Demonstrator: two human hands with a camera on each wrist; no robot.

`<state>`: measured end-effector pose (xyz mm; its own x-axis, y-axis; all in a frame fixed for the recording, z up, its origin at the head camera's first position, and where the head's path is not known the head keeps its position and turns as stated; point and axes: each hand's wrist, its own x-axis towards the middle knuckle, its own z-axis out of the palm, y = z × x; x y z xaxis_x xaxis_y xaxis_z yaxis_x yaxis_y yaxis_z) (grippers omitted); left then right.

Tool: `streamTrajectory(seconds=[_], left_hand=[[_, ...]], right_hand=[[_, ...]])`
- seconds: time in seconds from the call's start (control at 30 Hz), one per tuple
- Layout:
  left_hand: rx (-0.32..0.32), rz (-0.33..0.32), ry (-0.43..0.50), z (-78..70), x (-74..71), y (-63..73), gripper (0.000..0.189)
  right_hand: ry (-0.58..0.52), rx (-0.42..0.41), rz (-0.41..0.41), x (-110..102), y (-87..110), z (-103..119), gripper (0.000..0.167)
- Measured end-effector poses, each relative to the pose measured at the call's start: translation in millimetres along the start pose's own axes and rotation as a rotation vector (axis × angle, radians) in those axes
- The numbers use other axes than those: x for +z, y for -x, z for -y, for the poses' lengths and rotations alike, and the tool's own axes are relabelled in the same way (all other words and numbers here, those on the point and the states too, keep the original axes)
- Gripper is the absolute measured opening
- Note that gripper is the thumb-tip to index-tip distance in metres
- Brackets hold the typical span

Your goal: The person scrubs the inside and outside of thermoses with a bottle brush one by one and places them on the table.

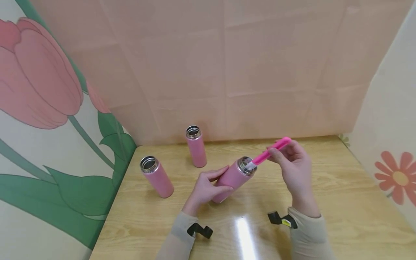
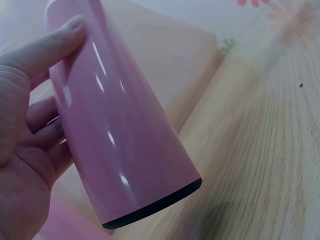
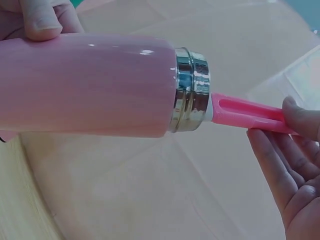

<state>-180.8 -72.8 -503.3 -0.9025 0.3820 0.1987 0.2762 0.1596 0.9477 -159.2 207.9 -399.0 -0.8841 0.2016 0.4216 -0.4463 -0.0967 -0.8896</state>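
Note:
My left hand (image 1: 208,186) grips a pink thermos bottle (image 1: 232,180) around its side, thumb in front and fingers behind. The bottle is tilted, its open steel mouth (image 3: 192,90) toward my right hand. Its dark base (image 2: 155,204) shows above the table in the left wrist view. Between thumb and fingers, my right hand (image 1: 295,166) pinches the bright pink handle of what looks like a bottle brush (image 1: 271,151). A white part of the brush enters the bottle's mouth; its head is hidden inside.
Two more lidless pink bottles stand upright on the wooden table (image 1: 341,202): one at the left (image 1: 159,178), another farther back (image 1: 197,148). A peach cloth (image 1: 227,72) hangs behind the table, with flower-patterned walls on both sides.

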Motion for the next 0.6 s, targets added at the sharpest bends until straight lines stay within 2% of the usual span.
streamTrajectory(seconds=[0.33,0.6], left_hand=[[0.013,0.002,-0.027,3.3,-2.8,0.7,0.069],[0.01,0.009,-0.029,3.4,-6.2,2.7,0.067]], right_hand=[[-0.154,-0.022,-0.129,-5.2,-1.6,6.6,0.022],[-0.157,-0.034,-0.17,-11.4,-0.2,10.4,0.028]])
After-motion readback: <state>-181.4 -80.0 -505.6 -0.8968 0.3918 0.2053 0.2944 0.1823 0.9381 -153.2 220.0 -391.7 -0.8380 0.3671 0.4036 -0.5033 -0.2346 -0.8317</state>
